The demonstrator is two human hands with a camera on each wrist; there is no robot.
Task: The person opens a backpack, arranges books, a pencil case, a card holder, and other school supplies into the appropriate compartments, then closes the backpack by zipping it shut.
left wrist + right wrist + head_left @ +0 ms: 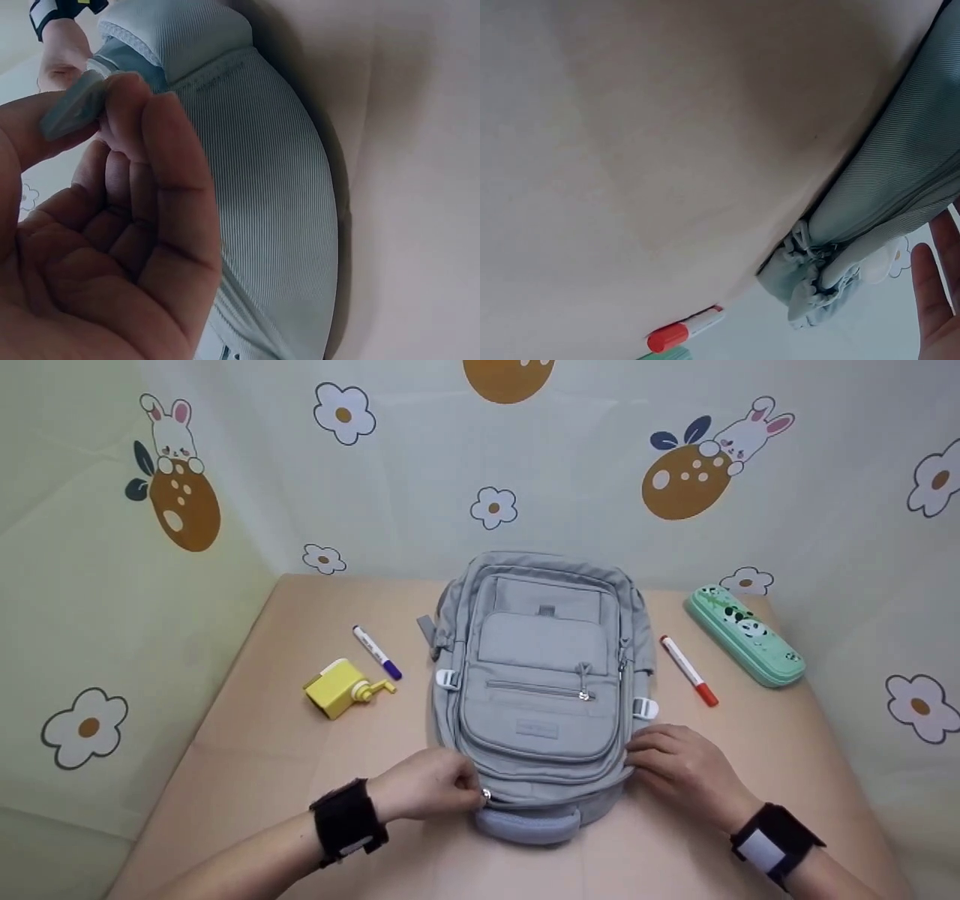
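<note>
A grey backpack (pixel 551 709) lies on the table with its front pockets facing up and its padded handle (pixel 529 825) toward me. Beside that handle my left hand (pixel 431 786) pinches a zipper pull. In the left wrist view the pull (pixel 73 106) shows as a grey tab between thumb and forefinger of the left hand (pixel 112 225). My right hand (pixel 686 765) touches the backpack's lower right edge. The right wrist view catches only some fairly straight fingers (pixel 932 292) of it against the fabric.
Left of the backpack are a yellow pencil sharpener (pixel 335 690) with a crank and a purple-capped marker (pixel 377 652). To its right lie a red-capped marker (pixel 688 670) and a green panda pencil case (pixel 745 635). Patterned cloth (pixel 405 472) hangs behind the table.
</note>
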